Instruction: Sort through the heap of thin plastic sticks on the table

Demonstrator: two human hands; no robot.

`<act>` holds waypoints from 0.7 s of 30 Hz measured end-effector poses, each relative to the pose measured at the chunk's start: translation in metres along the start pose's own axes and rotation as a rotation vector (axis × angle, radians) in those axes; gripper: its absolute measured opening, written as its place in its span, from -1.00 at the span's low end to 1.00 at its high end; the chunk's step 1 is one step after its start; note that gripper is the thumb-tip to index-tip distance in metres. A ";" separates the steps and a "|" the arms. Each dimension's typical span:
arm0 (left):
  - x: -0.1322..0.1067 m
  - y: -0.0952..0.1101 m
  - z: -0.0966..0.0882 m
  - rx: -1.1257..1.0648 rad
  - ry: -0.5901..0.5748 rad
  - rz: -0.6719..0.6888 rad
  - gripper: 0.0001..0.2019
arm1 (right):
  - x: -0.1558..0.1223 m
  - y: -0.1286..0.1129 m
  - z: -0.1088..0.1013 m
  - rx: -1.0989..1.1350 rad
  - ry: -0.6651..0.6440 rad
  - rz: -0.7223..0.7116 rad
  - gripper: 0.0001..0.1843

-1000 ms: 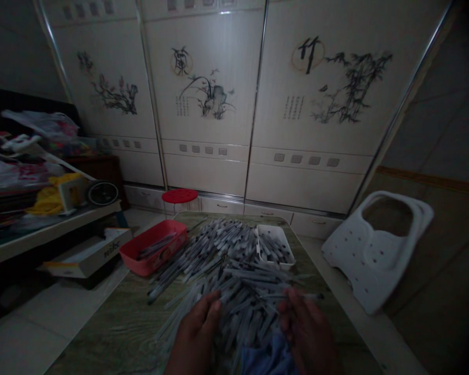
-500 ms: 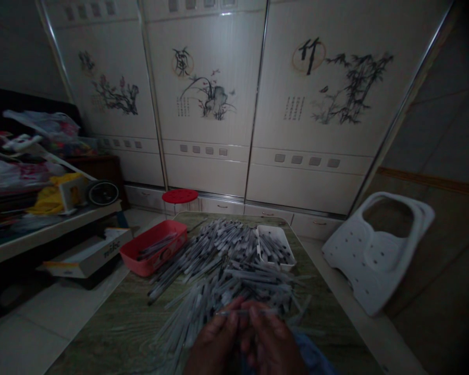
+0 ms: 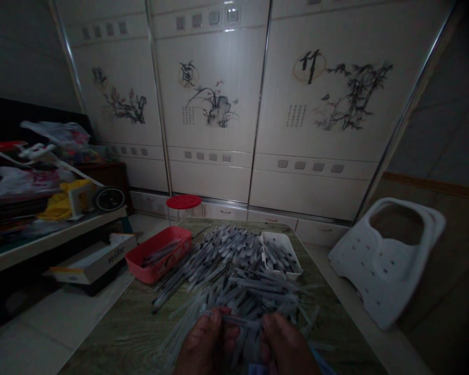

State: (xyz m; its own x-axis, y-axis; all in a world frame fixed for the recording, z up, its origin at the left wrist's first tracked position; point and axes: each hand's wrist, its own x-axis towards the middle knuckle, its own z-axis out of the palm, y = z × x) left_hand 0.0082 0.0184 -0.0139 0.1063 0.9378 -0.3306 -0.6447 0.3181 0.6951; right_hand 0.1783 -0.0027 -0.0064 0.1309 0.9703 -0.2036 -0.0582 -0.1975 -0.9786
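Note:
Low in the head view, my left hand (image 3: 203, 338) pinches a slim, translucent pen (image 3: 240, 321) that lies crosswise between my hands. My right hand (image 3: 285, 341) is closed at the pen's right end, thumb and fingers together. Dim light and blur hide the pen's details. Just beyond and below my hands spreads a large heap of similar pens (image 3: 229, 250), many with dark ends and some in what look like clear sleeves. More pens fill a white tray (image 3: 299, 272) at the heap's right. A red plastic basket (image 3: 140, 273) on the left holds a few.
Everything rests on a low wood-patterned table (image 3: 113, 328). A red round stool (image 3: 183, 201) stands behind it, before sliding wardrobe doors (image 3: 211, 177). At right a white plastic folding seat (image 3: 375, 271) leans by the wall. A cluttered bench (image 3: 101, 216) and a shoebox (image 3: 89, 265) are at left.
My hands have moved apart, the left slightly leftward and the right rightward, exposing more of the pen between them. The view has tilted up a little.

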 end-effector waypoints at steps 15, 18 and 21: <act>0.001 0.010 -0.004 -0.038 0.024 0.037 -0.63 | 0.008 0.007 0.002 -0.034 -0.102 -0.010 -0.21; 0.003 0.012 -0.008 -0.031 0.007 0.029 -0.64 | 0.009 0.010 0.005 -0.027 -0.057 0.062 -0.18; 0.004 0.013 -0.012 -0.011 0.020 0.028 -0.63 | 0.010 0.011 0.007 -0.060 -0.096 0.011 -0.23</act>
State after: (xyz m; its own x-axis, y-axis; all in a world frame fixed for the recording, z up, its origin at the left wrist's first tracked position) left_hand -0.0092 0.0244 -0.0138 0.0734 0.9432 -0.3241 -0.6557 0.2905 0.6969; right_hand 0.1720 0.0058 -0.0192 0.0349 0.9765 -0.2129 0.0011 -0.2131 -0.9770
